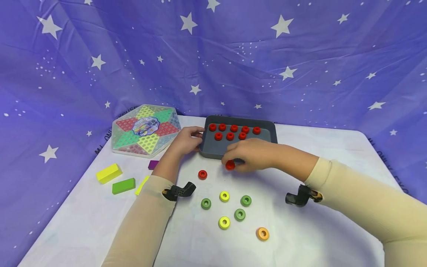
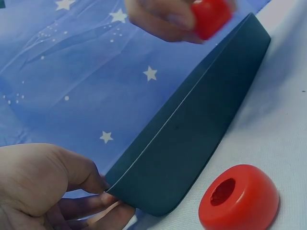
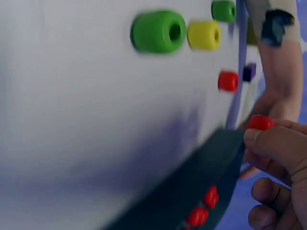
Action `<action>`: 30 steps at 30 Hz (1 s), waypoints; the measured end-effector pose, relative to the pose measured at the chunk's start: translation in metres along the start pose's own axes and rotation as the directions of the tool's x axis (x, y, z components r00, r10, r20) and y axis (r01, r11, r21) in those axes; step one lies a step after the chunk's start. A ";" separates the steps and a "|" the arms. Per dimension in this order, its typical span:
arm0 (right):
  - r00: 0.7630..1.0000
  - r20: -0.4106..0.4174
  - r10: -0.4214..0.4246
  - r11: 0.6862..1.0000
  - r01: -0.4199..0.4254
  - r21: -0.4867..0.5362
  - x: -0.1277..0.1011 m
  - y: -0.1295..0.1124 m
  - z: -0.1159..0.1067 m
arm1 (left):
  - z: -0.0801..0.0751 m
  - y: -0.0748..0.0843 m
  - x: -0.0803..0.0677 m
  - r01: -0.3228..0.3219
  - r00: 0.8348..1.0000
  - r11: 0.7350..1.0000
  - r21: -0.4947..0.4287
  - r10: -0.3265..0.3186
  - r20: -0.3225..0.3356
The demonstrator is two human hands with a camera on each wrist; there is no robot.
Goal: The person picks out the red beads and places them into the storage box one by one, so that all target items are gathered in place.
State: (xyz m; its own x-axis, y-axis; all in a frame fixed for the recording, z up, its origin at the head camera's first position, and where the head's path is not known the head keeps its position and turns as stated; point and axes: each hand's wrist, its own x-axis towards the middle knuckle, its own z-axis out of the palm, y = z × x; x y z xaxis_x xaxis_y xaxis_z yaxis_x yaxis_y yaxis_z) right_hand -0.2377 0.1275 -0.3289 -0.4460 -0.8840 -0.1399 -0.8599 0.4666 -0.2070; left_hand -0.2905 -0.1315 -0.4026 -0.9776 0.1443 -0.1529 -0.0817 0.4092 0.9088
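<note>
A dark grey tray (image 1: 211, 147) stands at the back of the table, with several red ring beads (image 1: 218, 137) set in two rows inside it. My left hand (image 1: 190, 141) grips the tray's left end; in the left wrist view the thumb is at the rim and the fingers lie against the outer wall. Just above the tray's near edge, my right hand (image 1: 251, 155) pinches another red ring bead (image 1: 230, 165) between thumb and fingertips. One loose red ring bead (image 2: 264, 201) rests on the table in front of the tray.
Nearer on the white table lie green beads (image 1: 236, 218), yellow beads (image 1: 221, 226) and an orange bead (image 1: 259, 236). A hexagonal Chinese checkers box (image 1: 125, 124) is at back left. Yellow (image 1: 109, 174), green (image 1: 123, 186) and purple blocks (image 1: 153, 165) sit by the left forearm. A starry cloth (image 1: 233, 66) hangs behind.
</note>
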 end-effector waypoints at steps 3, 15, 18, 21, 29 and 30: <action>0.999 0.011 0.051 0.998 -0.050 -0.034 -0.004 0.011 -0.012 | -0.001 -0.001 0.000 0.003 1.000 1.000 -0.005 -0.003 0.006; 0.974 -0.029 0.223 0.970 -0.224 -0.088 -0.016 0.068 -0.046 | -0.001 -0.002 0.002 0.002 1.000 1.000 0.024 -0.002 0.002; 0.969 -0.020 0.245 0.965 -0.246 -0.094 -0.016 0.085 -0.047 | -0.001 -0.001 0.001 0.004 1.000 1.000 0.026 -0.004 0.000; 0.968 -0.007 0.252 0.962 -0.252 -0.105 -0.014 0.099 -0.045 | -0.001 0.000 0.001 0.010 1.000 0.999 0.032 -0.010 0.002; 0.959 0.013 0.282 0.952 -0.278 -0.128 -0.003 0.122 -0.020 | -0.001 0.001 0.001 0.019 1.000 1.000 0.023 -0.019 0.006; 0.959 0.013 0.284 0.952 -0.280 -0.126 -0.003 0.124 -0.017 | -0.001 0.001 0.001 0.019 1.000 1.000 0.023 -0.019 0.007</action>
State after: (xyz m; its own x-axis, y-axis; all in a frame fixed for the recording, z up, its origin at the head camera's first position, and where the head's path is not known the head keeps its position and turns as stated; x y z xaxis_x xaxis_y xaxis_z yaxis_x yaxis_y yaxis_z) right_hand -0.3469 0.1872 -0.3377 -0.6687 -0.7146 -0.2055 -0.7246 0.6882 -0.0354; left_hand -0.2919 -0.1324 -0.4017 -0.9746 0.1424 -0.1731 -0.0960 0.4329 0.8963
